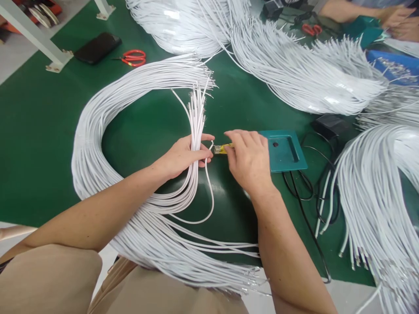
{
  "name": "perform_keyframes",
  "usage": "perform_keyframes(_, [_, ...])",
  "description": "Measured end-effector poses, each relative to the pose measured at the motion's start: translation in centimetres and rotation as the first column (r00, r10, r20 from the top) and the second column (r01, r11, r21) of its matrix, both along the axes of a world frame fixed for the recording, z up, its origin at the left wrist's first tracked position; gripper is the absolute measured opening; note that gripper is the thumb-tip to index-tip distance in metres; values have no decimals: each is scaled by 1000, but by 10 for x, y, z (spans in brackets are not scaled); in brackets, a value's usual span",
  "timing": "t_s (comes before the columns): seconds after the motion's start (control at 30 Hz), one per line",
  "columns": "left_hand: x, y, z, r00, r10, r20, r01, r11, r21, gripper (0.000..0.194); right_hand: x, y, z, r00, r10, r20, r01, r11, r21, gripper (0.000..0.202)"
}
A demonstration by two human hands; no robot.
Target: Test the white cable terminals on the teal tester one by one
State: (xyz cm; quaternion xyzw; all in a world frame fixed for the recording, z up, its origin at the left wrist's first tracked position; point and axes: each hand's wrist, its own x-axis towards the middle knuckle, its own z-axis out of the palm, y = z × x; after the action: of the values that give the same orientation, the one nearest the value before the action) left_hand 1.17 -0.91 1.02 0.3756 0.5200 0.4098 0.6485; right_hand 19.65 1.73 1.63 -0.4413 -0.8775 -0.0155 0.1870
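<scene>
A bunch of white cables [197, 109] stands upright in the grip of my left hand [186, 155], its thumb across the front. One single cable [212, 192] loops out, and its end sticks up at my left fingertips. Just right of that end is the metal tip of a small yellow tool [222, 149], held in my right hand [248, 159]. My right fingers curl over the tool and hide its rear part. A large curved bundle of white cables [91, 126] lies on the green table [147, 113] around and under my left forearm.
A teal device with a recessed tray [284, 163] sits right of my right hand, with black cords beside it. More cable bundles [373, 183] lie right and at the back. Red scissors [133, 58] and a black phone-like object [98, 47] are back left. Another person's hands [397, 24] show top right.
</scene>
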Motion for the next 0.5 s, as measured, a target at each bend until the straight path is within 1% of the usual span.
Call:
perform_keyframes(0.1, [0,0,-3,991,-26,-134,34,997,62,49,9,6,3,992,-23,125,25,1000,-17,23])
perform_keyframes(0.17, [0,0,-5,983,-45,-177,60,995,77,49,12,7,4,986,-8,168,16,999,-47,24])
perform_keyframes(0.37, [2,1,-13,969,-61,-240,88,990,106,49,11,8,4,974,36,223,-31,999,-29,29])
perform_keyframes(0.5, [4,1,-18,954,-52,-296,93,987,127,47,13,11,2,978,53,203,-48,998,-28,29])
